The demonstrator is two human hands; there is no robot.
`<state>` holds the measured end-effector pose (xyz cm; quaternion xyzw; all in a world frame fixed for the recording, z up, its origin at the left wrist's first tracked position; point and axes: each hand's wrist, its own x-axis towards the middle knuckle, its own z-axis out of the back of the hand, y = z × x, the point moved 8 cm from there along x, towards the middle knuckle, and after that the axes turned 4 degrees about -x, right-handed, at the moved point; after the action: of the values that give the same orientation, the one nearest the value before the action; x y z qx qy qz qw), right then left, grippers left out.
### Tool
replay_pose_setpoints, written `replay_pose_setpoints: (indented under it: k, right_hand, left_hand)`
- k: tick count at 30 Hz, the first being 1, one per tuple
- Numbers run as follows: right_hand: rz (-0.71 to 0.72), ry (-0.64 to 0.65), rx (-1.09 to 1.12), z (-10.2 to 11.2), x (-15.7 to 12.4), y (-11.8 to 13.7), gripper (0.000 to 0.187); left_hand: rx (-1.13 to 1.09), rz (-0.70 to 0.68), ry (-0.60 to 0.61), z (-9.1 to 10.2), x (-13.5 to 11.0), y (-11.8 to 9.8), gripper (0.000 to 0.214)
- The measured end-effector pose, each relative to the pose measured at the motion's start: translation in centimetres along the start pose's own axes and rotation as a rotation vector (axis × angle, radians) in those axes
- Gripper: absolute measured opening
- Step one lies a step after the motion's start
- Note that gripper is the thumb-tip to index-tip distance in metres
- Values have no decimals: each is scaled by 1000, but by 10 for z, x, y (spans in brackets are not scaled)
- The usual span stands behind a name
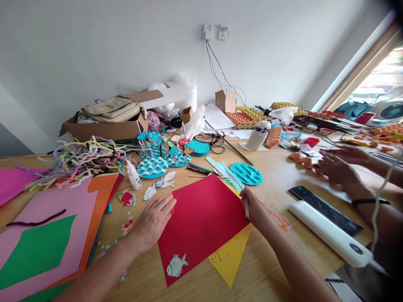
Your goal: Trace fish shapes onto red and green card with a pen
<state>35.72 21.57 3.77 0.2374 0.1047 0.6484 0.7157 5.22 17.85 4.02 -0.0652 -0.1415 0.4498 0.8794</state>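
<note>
I see left hand (156,216) flat, fingers together, on edge of red sheet (204,214); right hand (255,206) clamped round pen (247,209). Sheet seems light, creasable: best held by edges under fingertips.

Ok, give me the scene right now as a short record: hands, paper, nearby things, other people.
Left hand: resting at the left edge of the red paper
Right hand: holding a pen by the red paper's right edge
Fish cutout: grey, lying on the red paper's near corner
Yellow paper: partly under the red paper
Glue bottle: upright, beyond the left hand
Co-worker: hands at far right
</note>
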Motion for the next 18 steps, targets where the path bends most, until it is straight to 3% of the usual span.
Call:
replay_pose_setpoints:
  k: [6,11,14,16,18]
  right_hand:
    - [-15,-37,-47,-8,-3,-17,15]
    - [-11,-28,-85,1,-5,-9,10]
    - [11,-90,-70,23,-15,10,14]
    - [119,-121,79,34,-29,36,20]
    - [220,62,303,22,-46,66,23]
  left_hand:
    - [-15,-74,-90,7,-49,-21,51]
    - [-9,-163,-108,4,-81,-42,53]
    - [-15,-204,-122,3,-87,-46,55]
    - [-43,-180,-142,8,-86,-42,53]
    - [-107,-153,-122,11,-82,-39,50]
